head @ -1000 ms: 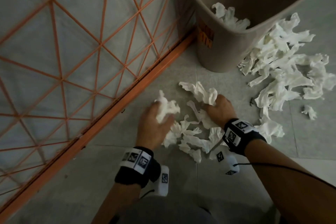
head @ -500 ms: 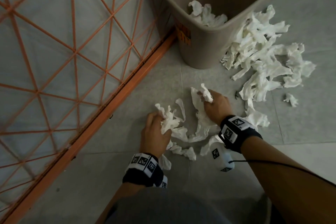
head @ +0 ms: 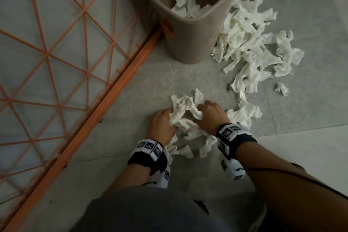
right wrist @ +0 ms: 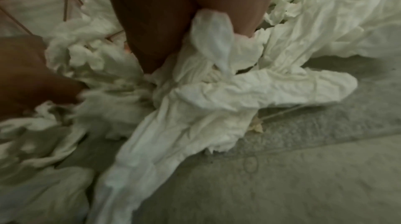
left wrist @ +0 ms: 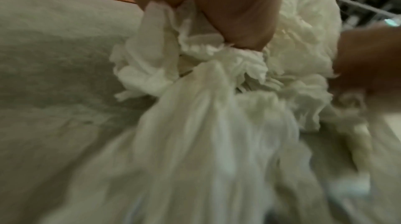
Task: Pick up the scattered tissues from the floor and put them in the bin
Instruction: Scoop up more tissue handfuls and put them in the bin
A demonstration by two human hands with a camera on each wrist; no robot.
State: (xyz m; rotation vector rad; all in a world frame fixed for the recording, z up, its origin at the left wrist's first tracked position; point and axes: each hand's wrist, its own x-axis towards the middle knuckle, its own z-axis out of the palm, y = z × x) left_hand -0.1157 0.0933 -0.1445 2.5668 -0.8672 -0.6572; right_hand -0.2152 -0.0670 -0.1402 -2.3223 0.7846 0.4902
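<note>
Grey floor tiles [head: 146,88] met an orange lattice frame [head: 105,98]. One tan bin [head: 190,39] held some tissues [head: 185,6]; a loose heap [head: 252,47] lay beside it. Left hand [head: 161,125] and right hand [head: 211,116], two in all, both gripped one crumpled bundle [head: 185,117].

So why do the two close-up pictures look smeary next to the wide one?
Head view: dim but mostly sharp, with the orange frame bowed by the wide lens. Left wrist view: the tissues smear toward the bottom. Right wrist view: softer at the edges, crisper at the right hand.
</note>
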